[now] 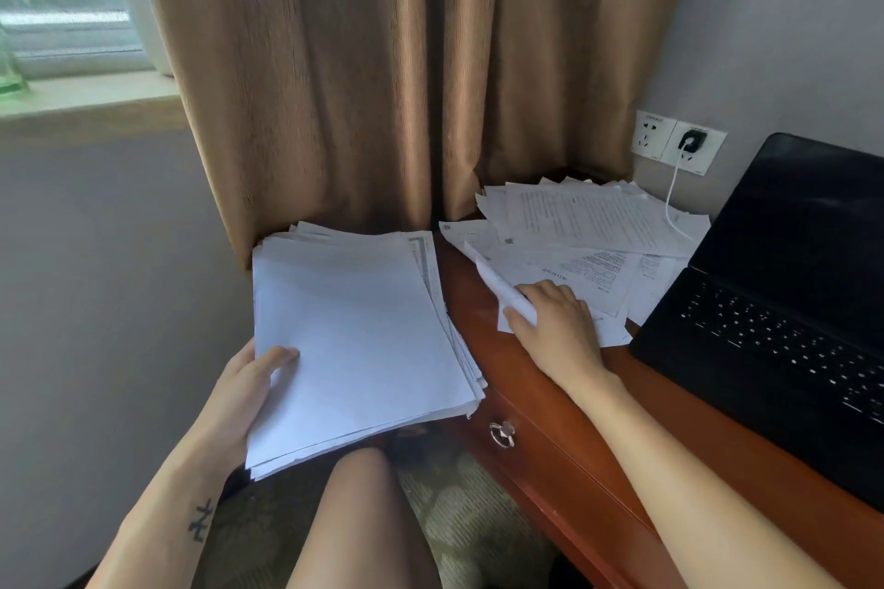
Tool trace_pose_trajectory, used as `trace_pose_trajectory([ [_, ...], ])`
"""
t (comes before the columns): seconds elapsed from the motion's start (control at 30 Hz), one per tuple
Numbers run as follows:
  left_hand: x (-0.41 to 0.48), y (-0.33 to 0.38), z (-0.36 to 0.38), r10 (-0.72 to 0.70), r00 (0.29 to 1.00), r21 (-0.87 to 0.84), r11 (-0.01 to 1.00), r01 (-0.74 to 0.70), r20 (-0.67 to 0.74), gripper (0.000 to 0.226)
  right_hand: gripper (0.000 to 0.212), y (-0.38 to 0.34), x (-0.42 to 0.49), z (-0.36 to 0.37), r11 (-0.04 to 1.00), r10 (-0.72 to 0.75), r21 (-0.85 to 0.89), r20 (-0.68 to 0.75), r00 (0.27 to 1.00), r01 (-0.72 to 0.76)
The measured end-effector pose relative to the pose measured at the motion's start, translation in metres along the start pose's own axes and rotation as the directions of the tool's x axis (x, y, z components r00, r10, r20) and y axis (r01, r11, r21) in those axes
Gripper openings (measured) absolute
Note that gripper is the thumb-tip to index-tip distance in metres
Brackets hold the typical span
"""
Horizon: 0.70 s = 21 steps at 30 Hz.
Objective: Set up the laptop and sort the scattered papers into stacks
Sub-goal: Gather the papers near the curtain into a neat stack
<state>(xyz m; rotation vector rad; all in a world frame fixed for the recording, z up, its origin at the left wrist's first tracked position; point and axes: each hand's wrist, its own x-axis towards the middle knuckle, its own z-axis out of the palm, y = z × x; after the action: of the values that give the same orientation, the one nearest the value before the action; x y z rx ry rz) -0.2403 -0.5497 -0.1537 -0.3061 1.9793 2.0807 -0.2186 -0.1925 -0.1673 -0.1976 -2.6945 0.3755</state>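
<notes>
Gripped at its near left corner by the left hand (248, 390), a thick stack (354, 340) is held with the thumb laid on the top blank page and the fingers hidden beneath. It is carried off the desk (540, 397), above a knee (359, 517), and its right edge is seen over the desk's left edge. The far edge of the stack is set close against the curtain (382, 86); its right and near edges are fanned and uneven.

One sheet (502, 289) is pinched by the right hand (557, 320) between thumb and curled fingers, and its near edge is raised and curled off the desk while its far end is left among the papers (588, 225). These papers are spread loosely over the desk's far corner, overlapped at many angles, bounded by the curtain behind and the laptop (784, 301) to the right. A white cable (672, 201) is draped across them from a wall socket.

The laptop is stood open with a dark screen on the right part of the desk, its left edge met by several paper corners. A bare strip of wood is left along the desk's front edge, between stack and laptop, and is crossed by the right forearm. A drawer pull (501, 434) is seen just below that edge.
</notes>
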Motion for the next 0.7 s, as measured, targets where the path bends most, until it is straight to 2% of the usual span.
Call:
trace_pose_trajectory([
  [0.07, -0.001, 0.000, 0.002, 0.000, 1.000, -0.007, 1.000, 0.000, 0.011, 0.021, 0.015, 0.001, 0.003, 0.000, 0.999, 0.024, 0.035, -0.055, 0.998, -0.022],
  [0.13, -0.001, 0.000, 0.004, -0.003, 1.000, -0.021, 1.000, 0.003, 0.024, 0.023, 0.011, 0.001, 0.006, -0.002, 0.982, 0.112, 0.159, -0.083, 0.990, -0.098],
  [0.23, -0.001, 0.000, 0.009, -0.008, 0.999, -0.034, 0.999, 0.010, 0.037, 0.025, 0.013, 0.000, 0.010, -0.010, 0.840, 0.283, 0.499, -0.066, 0.957, -0.214],
  [0.33, 0.001, -0.001, 0.021, -0.013, 0.998, -0.041, 0.999, 0.015, 0.055, 0.025, 0.018, -0.005, 0.008, -0.024, 0.751, 0.333, 0.624, -0.075, 0.940, -0.216],
  [0.47, 0.003, 0.001, 0.043, -0.010, 0.996, -0.048, 0.999, 0.014, 0.084, 0.024, 0.022, -0.012, 0.004, -0.043, 0.699, 0.323, 0.693, -0.086, 0.943, -0.176],
  [0.6, 0.006, 0.001, 0.058, 0.008, 0.993, -0.043, 0.999, -0.003, 0.117, 0.028, 0.016, -0.017, -0.001, -0.051, 0.824, 0.154, 0.566, -0.209, 0.966, -0.009],
  [0.7, 0.006, 0.001, 0.064, 0.018, 0.992, -0.047, 0.999, -0.012, 0.121, 0.030, 0.011, -0.024, -0.003, -0.052, 0.870, 0.020, 0.477, -0.285, 0.958, 0.124],
])
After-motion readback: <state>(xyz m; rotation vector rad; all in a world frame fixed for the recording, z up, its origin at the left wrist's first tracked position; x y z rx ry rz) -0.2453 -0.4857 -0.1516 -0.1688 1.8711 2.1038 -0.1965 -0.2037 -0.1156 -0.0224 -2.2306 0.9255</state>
